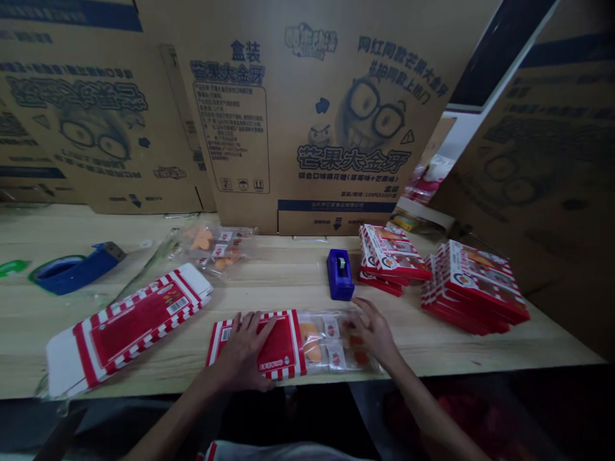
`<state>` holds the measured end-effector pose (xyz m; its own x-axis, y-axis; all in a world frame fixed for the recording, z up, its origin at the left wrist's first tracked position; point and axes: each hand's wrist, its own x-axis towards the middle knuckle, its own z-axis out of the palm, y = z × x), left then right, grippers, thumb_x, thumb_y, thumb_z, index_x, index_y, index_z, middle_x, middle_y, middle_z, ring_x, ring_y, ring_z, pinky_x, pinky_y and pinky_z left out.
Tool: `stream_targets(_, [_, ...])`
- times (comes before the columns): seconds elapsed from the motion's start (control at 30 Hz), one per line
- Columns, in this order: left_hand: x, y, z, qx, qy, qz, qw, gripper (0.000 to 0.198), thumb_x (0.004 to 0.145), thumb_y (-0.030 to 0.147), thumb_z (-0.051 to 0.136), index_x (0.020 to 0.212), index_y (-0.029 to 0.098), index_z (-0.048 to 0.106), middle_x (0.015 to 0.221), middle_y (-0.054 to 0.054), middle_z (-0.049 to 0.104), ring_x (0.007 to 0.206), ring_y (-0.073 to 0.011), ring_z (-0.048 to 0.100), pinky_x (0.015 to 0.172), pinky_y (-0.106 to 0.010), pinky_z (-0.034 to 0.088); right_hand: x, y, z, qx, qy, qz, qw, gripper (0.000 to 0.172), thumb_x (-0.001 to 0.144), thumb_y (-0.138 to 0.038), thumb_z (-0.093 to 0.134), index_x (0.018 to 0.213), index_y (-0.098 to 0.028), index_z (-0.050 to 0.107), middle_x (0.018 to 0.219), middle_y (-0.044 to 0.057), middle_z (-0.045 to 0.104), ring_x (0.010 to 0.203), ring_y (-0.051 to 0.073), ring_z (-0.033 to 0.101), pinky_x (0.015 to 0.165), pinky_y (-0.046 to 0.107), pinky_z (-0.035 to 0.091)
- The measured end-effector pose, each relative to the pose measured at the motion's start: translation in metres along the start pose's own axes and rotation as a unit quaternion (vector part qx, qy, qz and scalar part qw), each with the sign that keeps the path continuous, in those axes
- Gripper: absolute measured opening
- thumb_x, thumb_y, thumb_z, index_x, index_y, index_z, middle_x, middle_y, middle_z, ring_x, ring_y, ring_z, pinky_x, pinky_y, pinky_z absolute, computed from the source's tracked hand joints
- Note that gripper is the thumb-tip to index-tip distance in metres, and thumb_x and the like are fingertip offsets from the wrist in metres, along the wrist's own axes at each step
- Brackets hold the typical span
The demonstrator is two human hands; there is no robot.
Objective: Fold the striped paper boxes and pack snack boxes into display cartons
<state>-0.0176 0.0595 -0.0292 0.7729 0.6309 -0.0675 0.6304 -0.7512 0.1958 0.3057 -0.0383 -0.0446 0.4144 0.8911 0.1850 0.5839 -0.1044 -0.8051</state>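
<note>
My left hand [245, 355] lies over a flat red cardboard box [283, 346] with striped edges, its fingers across the top and its thumb at the near edge, holding the box on the table. A clear plastic tray of candies [331, 339] sticks out of the box's right end, showing orange pieces and small printed packets. My right hand [372, 326] grips the tray's right end, its fingers bent and partly hidden. Just beyond that hand stands a blue tape dispenser [341, 275], apart from the tray.
Flat red-and-white boxes [139, 320] lie stacked at left, near a large blue tape dispenser [79, 269]. Behind are clear candy packs [218, 246]. Filled boxes form a smaller pile [389, 253] and a taller stack [480, 282] at right. Large cartons [307, 128] wall the back.
</note>
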Motion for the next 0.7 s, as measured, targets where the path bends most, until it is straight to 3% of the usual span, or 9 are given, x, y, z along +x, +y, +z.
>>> stream_targets(0.1, [0.0, 0.002, 0.0, -0.006, 0.007, 0.004, 1.0, 0.12, 0.038, 0.052, 0.078, 0.143, 0.015, 0.034, 0.142, -0.023, 0.037, 0.131, -0.0425, 0.03, 0.11, -0.059, 0.011, -0.016, 0.017, -0.032, -0.013, 0.033, 0.073, 0.997, 0.039, 0.08, -0.045, 0.052, 0.105, -0.017, 0.065, 0.098, 0.016, 0.069, 0.09, 0.033, 0.065, 0.081, 0.049, 0.05])
stream_targets(0.17, [0.003, 0.006, 0.001, -0.012, 0.025, 0.008, 1.0, 0.118, 0.039, 0.05, 0.078, 0.142, 0.015, 0.035, 0.14, -0.023, 0.039, 0.13, -0.0422, 0.032, 0.11, -0.059, 0.011, -0.026, 0.014, -0.035, -0.008, 0.03, 0.091, 0.995, 0.039, 0.08, -0.047, 0.051, 0.1, -0.016, 0.066, 0.088, 0.016, 0.071, 0.083, 0.032, 0.066, 0.077, 0.047, 0.051])
stream_targets(0.3, [0.008, 0.023, 0.004, -0.025, 0.033, 0.012, 0.999, 0.116, 0.039, 0.05, 0.077, 0.142, 0.015, 0.036, 0.138, -0.023, 0.04, 0.127, -0.0437, 0.034, 0.108, -0.062, 0.014, -0.044, -0.027, 0.007, 0.093, -0.042, 0.118, 0.988, 0.048, 0.081, -0.051, 0.052, 0.111, -0.015, 0.061, 0.086, 0.011, 0.072, 0.079, 0.027, 0.067, 0.074, 0.041, 0.052])
stream_targets(0.4, [0.009, 0.033, 0.005, -0.03, 0.024, 0.017, 0.999, 0.114, 0.04, 0.049, 0.076, 0.141, 0.014, 0.037, 0.138, -0.024, 0.04, 0.127, -0.0443, 0.033, 0.107, -0.061, 0.016, -0.054, -0.061, 0.048, 0.222, -0.158, 0.094, 0.958, 0.046, 0.085, -0.046, 0.054, 0.122, -0.02, 0.054, 0.098, 0.008, 0.071, 0.087, 0.024, 0.067, 0.078, 0.038, 0.052])
stream_targets(0.47, [0.008, 0.034, 0.003, -0.028, 0.04, 0.007, 0.999, 0.112, 0.041, 0.046, 0.076, 0.141, 0.014, 0.037, 0.137, -0.024, 0.041, 0.126, -0.0435, 0.034, 0.107, -0.06, 0.018, -0.056, -0.072, 0.063, 0.284, -0.183, 0.093, 0.937, 0.048, 0.085, -0.044, 0.056, 0.127, -0.022, 0.048, 0.104, 0.008, 0.07, 0.091, 0.023, 0.066, 0.08, 0.038, 0.052])
stream_targets(0.53, [0.008, 0.031, 0.0, -0.028, 0.073, -0.021, 0.997, 0.108, 0.043, 0.045, 0.075, 0.14, 0.013, 0.039, 0.134, -0.023, 0.043, 0.123, -0.0419, 0.038, 0.106, -0.058, 0.021, -0.055, -0.072, 0.068, 0.302, -0.122, 0.092, 0.941, 0.043, 0.083, -0.041, 0.06, 0.119, -0.021, 0.05, 0.107, 0.008, 0.067, 0.097, 0.023, 0.064, 0.084, 0.038, 0.05])
stream_targets(0.63, [0.008, 0.031, -0.006, -0.037, 0.149, -0.089, 0.984, 0.103, 0.049, 0.048, 0.073, 0.139, 0.011, 0.039, 0.128, -0.021, 0.046, 0.116, -0.0391, 0.043, 0.102, -0.054, 0.029, -0.052, -0.068, 0.065, 0.285, 0.052, 0.064, 0.955, 0.025, 0.077, -0.037, 0.068, 0.09, -0.021, 0.053, 0.103, 0.007, 0.063, 0.101, 0.022, 0.059, 0.088, 0.035, 0.047])
stream_targets(0.7, [0.008, 0.038, -0.007, -0.048, 0.193, -0.137, 0.97, 0.104, 0.05, 0.049, 0.073, 0.14, 0.01, 0.037, 0.126, -0.021, 0.047, 0.114, -0.0391, 0.044, 0.098, -0.054, 0.033, -0.052, -0.069, 0.065, 0.314, 0.075, 0.058, 0.945, 0.029, 0.073, -0.035, 0.072, 0.08, -0.022, 0.047, 0.097, 0.004, 0.062, 0.093, 0.02, 0.06, 0.081, 0.033, 0.049])
